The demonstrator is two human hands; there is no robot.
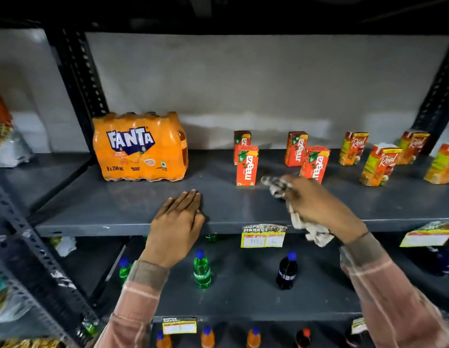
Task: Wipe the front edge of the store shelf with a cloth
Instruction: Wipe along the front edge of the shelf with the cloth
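1. Resting flat, the person's left hand (177,222) lay palm down on the dark grey metal shelf (118,209), fingers straight and together, holding nothing, its heel over the shelf's front edge (92,231).
2. To the right of it, the right hand (319,209) was closed around a crumpled grey-and-white cloth (276,185); one end stuck out past the fingertips onto the shelf top, and the other hung below the wrist, over the front edge.
3. Just beyond the right hand's fingers stood two small red Maaza juice cartons (246,165), with two more behind them.
4. Farther right of that hand stood several red-and-green Real juice cartons (378,164), apart from one another.
5. Beyond the left hand and a little to its left sat an orange shrink-wrapped Fanta bottle pack (139,146).
6. Between the two hands, a yellow paper price tag (263,236) hung on the front edge.
7. Below the hands, on the lower shelf, stood a green plastic bottle (202,270) and a dark plastic bottle (286,271), both blue-capped.
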